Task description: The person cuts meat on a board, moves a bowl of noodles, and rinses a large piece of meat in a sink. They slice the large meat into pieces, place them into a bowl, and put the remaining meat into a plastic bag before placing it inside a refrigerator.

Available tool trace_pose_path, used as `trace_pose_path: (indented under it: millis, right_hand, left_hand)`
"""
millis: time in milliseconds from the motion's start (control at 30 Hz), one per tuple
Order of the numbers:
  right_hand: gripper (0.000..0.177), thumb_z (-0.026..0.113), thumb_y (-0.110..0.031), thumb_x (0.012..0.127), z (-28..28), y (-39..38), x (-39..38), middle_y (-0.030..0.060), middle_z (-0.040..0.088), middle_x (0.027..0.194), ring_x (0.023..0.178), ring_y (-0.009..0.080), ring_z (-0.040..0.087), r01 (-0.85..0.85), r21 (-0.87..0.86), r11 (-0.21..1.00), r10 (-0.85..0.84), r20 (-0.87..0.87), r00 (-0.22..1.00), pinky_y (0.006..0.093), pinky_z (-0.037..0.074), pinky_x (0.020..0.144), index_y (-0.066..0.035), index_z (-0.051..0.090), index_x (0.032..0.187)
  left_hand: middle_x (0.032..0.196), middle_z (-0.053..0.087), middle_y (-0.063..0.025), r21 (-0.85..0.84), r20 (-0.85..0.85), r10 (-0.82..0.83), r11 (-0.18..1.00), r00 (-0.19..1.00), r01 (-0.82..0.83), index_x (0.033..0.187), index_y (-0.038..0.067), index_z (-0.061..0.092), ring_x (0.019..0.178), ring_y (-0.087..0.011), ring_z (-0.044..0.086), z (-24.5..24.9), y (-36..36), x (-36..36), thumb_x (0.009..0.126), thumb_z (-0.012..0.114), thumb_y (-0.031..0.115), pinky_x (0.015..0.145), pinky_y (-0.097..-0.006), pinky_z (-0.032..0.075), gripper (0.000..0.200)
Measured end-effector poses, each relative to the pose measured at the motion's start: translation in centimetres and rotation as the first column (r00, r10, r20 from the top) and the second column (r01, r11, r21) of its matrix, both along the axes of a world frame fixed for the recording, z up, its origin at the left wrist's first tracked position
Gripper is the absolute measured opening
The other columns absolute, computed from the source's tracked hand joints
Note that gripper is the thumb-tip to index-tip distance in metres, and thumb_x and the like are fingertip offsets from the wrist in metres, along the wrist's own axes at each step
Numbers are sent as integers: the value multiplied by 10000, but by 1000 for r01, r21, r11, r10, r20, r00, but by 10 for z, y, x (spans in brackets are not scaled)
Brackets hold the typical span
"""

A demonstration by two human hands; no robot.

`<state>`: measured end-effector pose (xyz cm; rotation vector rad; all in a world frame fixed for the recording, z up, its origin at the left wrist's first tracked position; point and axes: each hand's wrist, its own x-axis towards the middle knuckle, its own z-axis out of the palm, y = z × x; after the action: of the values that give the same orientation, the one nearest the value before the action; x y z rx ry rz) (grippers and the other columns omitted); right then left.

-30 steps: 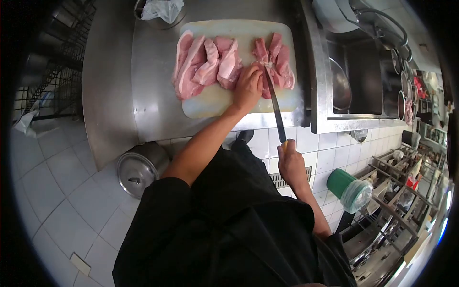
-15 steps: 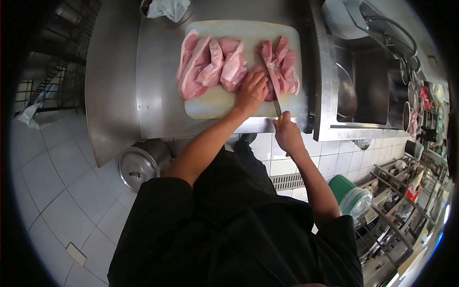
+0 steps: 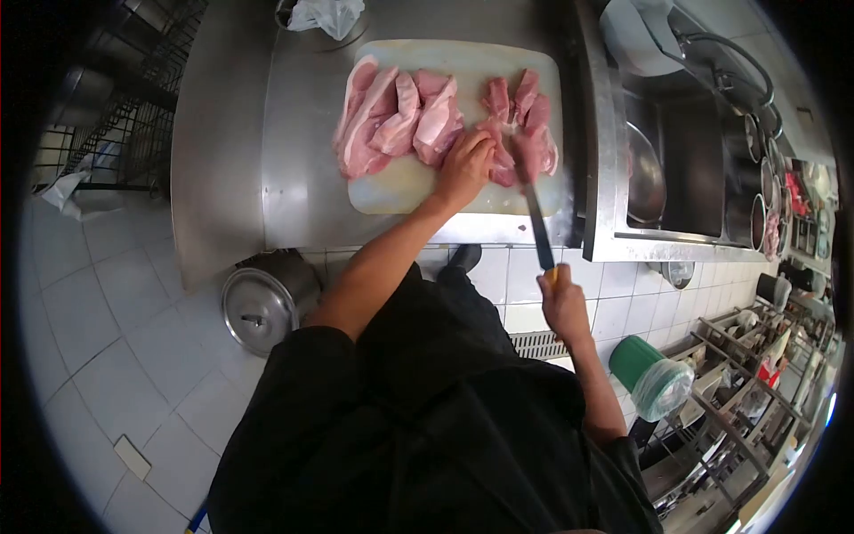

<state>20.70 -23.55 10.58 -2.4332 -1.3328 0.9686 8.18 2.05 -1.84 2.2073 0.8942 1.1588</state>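
My right hand (image 3: 566,309) is wrapped round the yellow handle of a knife (image 3: 539,230). The long blade points away from me, and its tip end reaches the cut meat strips (image 3: 535,142) on the right of the board. With fingers curled, my left hand (image 3: 464,171) presses on a piece of raw meat (image 3: 501,160) and holds it on the white cutting board (image 3: 391,200). Several thick slices of pale pink raw meat with fat edges (image 3: 369,125) lie side by side, left of that hand.
The board rests on a steel counter (image 3: 302,160). A sink (image 3: 685,160) with a metal bowl is at the right, a plastic bag (image 3: 327,16) at the far left. Below stand a lidded steel pot (image 3: 258,307) and a green bin (image 3: 633,363) with a plastic liner.
My right hand has drawn the knife back toward my body and slightly right, so most of the blade is off the meat. My left hand stays on the meat.
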Motion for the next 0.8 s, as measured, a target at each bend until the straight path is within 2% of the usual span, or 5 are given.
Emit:
trace_pose_path:
  millis: [133,333,400,667,800]
  right_hand:
    - [253,560,-199,989,9,17,-6,295,633,712,682,513,623,-14,94,996,13,19,1000,573,485,573,-15,411,1077]
    - [259,561,-214,985,16,27,-42,302,628,697,684,525,620,-24,80,996,20,49,999,590,486,588,-25,409,1077]
    - [253,544,-220,990,10,28,-49,314,635,734,704,533,619,-10,-4,1000,11,57,998,598,492,614,-28,404,1079]
    - [309,542,-220,976,-28,64,-54,337,632,755,722,526,630,-16,-37,999,21,137,990,606,500,645,20,373,1072]
    - [303,533,-225,973,-56,132,-28,359,623,776,772,540,623,-89,136,987,74,110,991,621,492,687,6,365,1074]
  left_hand:
    - [1094,651,-138,-91,97,26,996,995,-17,1012,-17,672,988,-327,638,9,-13,-18,885,630,62,841,-398,526,155]
    - [1056,668,-115,-182,39,72,981,997,-64,965,-12,681,947,-312,654,16,-10,-15,880,635,57,835,-388,529,119]
    - [1051,667,-120,-158,27,57,986,998,-52,951,-16,680,953,-310,649,14,-6,-10,864,641,50,842,-391,527,116]
    - [1068,630,-146,0,-50,-50,999,997,50,943,-34,641,1045,-331,592,-6,1,-4,782,667,20,914,-416,497,172]
    - [1072,621,-156,12,-89,-99,995,991,100,946,-42,633,1039,-337,586,-5,6,-8,791,658,19,922,-424,490,169]
